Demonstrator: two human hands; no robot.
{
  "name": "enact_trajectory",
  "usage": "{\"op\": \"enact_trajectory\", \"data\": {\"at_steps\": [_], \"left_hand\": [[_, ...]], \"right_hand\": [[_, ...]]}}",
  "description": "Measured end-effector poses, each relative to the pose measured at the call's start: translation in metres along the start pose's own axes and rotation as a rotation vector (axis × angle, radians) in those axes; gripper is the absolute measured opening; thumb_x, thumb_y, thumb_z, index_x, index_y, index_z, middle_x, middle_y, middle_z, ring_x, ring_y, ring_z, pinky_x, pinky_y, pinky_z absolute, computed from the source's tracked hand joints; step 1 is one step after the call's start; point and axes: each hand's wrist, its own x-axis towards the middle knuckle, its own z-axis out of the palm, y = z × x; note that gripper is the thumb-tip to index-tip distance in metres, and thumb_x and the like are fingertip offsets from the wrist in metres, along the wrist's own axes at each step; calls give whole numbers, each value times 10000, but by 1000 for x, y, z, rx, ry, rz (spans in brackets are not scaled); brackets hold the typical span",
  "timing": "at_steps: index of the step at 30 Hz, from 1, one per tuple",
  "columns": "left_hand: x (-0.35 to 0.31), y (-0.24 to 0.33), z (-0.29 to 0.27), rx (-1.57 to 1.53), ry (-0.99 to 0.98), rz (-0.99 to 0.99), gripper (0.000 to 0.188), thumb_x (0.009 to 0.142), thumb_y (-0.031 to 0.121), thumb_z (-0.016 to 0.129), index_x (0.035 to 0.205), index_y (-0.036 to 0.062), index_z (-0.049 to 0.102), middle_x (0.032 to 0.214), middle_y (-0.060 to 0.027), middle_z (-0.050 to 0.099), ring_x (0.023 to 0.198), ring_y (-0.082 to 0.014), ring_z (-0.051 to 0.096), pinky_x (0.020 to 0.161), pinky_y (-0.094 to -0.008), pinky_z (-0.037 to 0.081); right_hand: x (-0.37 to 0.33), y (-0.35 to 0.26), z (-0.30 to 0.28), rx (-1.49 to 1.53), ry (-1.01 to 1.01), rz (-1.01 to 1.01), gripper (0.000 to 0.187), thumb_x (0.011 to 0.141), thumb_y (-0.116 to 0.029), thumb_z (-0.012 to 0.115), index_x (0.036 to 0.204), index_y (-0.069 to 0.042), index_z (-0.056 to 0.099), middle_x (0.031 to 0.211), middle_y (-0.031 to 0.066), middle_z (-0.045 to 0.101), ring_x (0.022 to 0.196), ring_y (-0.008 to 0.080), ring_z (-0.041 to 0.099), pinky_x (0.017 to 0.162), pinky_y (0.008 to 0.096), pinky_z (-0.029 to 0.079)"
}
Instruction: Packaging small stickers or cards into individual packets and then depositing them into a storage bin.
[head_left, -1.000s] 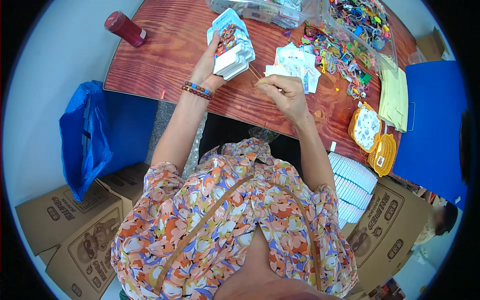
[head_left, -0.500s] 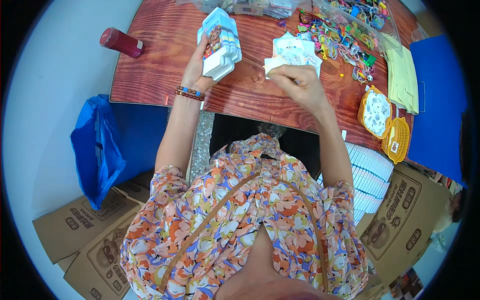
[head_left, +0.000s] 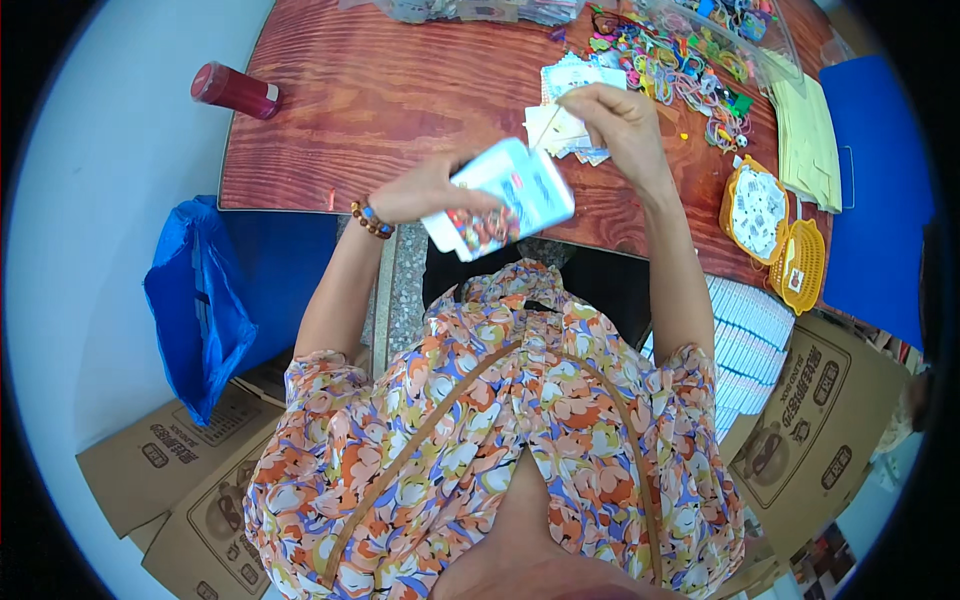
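My left hand (head_left: 420,190) is closed around a stack of flat light-blue printed card boxes (head_left: 535,195), tilted over the table's near edge. Its top face carries a reddish-brown picture, partly under my thumb. My right hand (head_left: 622,125) pinches a thin pale strand (head_left: 546,128) that runs tautly down to the stack's upper edge; whether it is a rubber band or a string I cannot tell. Behind and beside the right hand, a loose pile of white printed cards (head_left: 580,75) lies on the wooden table (head_left: 380,80).
Colourful small trinkets and loops (head_left: 690,85) spread over the far right, beside yellow paper sheets (head_left: 805,145). Orange baskets (head_left: 797,270) sit at the right edge, one holding white slips. A red bottle (head_left: 235,90) lies far left. Below are a blue bag (head_left: 200,310) and cardboard boxes (head_left: 800,430).
My left hand has swung the box stack right and nearer, turning its printed face up. My right hand has moved slightly up and away, still pinching the strand.
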Motion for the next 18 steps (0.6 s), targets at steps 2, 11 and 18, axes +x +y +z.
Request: {"op": "enact_trajectory", "data": {"at_steps": [2,11,18], "left_hand": [[-9,11,3,45,-161,-75,798,760,413,814,1332,-57,517,1183,-146,651,1074,-176,616,922,-323,495],[-26,-28,-4,-119,6,-130,825,808,338,805,1430,-38,415,1219,-126,638,1069,-157,630,916,-319,512],[7,-34,8,-536,327,29,570,893,211,732,1340,-30,472,1177,-119,652,996,-144,664,841,-306,556]], "right_hand": [[2,-2,-1,45,231,3,140,925,-124,655,944,-30,757,616,-53,540,523,13,409,473,202,296],[-49,-41,-15,-45,93,209,118,937,-134,639,909,-34,697,665,-7,578,507,31,493,424,195,325],[-167,20,-10,-270,-373,467,152,881,-118,655,952,15,668,879,71,650,756,133,643,689,292,539]]}}
